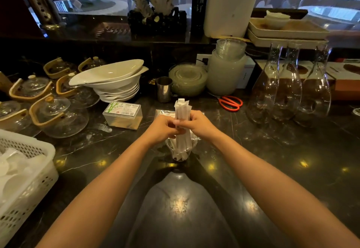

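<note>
Bundle of white paper-wrapped sticks [182, 111] standing upright in a clear cup [193, 147] on the dark stone counter [272, 160], directly in front of you. Your left hand [162, 128] and right hand [198, 124] meet around the bundle's middle, fingers curled about it from either side, so both are grasping the sticks, and neither appears to hold the cup. The two-sided hold seems to serve a purpose: it squeezes the loose wrappers into one tight column, so that the lower ends enter the narrow cup together instead of fanning out over its rim. The cup's wall then gives those ends something to lean on. The bundle's long axis runs nearly vertical. Its lower ends sit inside the cup near the bottom, spread a little, and its upper ends point up and slightly away from you, rising above your knuckles. Whether the sticks are straws, chopsticks or toothpicks cannot be told through the wrapping. Just behind your hands lies a flat clear packet [161, 112], probably the source of the sticks. A labelled plastic box [123, 115] sits to its left, and orange-handled scissors [230, 103] lie to the right, near three glass carafes [288, 84].
</note>
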`<action>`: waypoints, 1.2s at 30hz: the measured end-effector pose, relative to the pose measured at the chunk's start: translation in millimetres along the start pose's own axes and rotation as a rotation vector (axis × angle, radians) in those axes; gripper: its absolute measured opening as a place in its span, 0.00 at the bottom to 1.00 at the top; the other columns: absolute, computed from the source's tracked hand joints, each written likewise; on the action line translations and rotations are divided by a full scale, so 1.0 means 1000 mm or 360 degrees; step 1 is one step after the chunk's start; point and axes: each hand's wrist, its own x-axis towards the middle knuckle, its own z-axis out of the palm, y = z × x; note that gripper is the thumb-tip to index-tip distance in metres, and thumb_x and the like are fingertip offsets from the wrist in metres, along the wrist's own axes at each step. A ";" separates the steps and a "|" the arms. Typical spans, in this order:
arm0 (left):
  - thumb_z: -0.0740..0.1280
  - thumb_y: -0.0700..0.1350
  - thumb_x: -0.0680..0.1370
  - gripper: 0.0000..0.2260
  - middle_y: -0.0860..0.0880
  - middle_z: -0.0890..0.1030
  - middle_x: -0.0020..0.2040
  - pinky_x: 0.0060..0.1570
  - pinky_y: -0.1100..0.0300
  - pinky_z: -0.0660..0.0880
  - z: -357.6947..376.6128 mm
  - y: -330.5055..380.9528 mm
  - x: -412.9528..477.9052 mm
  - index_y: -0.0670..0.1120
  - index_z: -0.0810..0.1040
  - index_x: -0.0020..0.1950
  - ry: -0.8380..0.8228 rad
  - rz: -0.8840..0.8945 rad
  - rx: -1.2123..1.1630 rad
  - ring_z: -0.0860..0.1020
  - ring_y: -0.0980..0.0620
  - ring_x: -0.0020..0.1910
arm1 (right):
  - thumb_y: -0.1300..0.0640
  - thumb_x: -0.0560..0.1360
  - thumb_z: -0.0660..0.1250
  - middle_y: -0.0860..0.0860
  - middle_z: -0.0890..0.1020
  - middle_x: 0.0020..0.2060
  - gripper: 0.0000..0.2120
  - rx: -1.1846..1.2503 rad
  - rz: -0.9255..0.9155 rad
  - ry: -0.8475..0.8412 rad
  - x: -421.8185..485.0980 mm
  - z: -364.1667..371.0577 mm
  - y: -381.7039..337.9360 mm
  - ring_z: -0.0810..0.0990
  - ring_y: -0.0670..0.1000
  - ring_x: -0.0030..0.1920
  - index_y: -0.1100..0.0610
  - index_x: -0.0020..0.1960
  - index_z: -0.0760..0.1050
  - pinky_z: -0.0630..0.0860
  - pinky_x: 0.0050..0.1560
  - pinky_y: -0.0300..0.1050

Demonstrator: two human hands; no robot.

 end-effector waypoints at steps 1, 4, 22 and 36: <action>0.67 0.36 0.73 0.08 0.54 0.79 0.38 0.36 0.70 0.76 0.001 -0.004 0.001 0.37 0.80 0.50 0.0003 -0.0009 0.0013 0.77 0.61 0.38 | 0.60 0.74 0.66 0.46 0.78 0.37 0.02 -0.0002 0.0022 -0.0018 -0.001 0.001 0.003 0.77 0.41 0.40 0.55 0.43 0.77 0.75 0.40 0.30; 0.69 0.36 0.72 0.07 0.53 0.78 0.34 0.32 0.73 0.74 0.006 -0.014 0.001 0.35 0.81 0.48 0.0025 -0.0044 0.0066 0.76 0.61 0.34 | 0.61 0.74 0.66 0.50 0.80 0.40 0.11 -0.0031 0.0067 -0.0043 -0.001 0.004 0.012 0.79 0.46 0.43 0.65 0.53 0.78 0.75 0.47 0.35; 0.70 0.36 0.71 0.21 0.52 0.78 0.47 0.48 0.64 0.75 0.002 -0.008 -0.002 0.45 0.72 0.62 0.0268 0.0112 -0.0123 0.77 0.57 0.45 | 0.61 0.72 0.67 0.51 0.73 0.54 0.24 -0.0347 -0.0241 0.0244 -0.003 -0.002 0.005 0.74 0.47 0.51 0.56 0.67 0.65 0.70 0.44 0.30; 0.69 0.39 0.72 0.20 0.51 0.74 0.52 0.41 0.71 0.70 0.003 -0.007 -0.002 0.44 0.70 0.62 0.0331 0.0195 0.0174 0.75 0.54 0.48 | 0.65 0.74 0.64 0.58 0.82 0.53 0.15 -0.0748 -0.0277 0.0262 -0.008 -0.008 0.008 0.80 0.53 0.55 0.59 0.60 0.74 0.75 0.57 0.45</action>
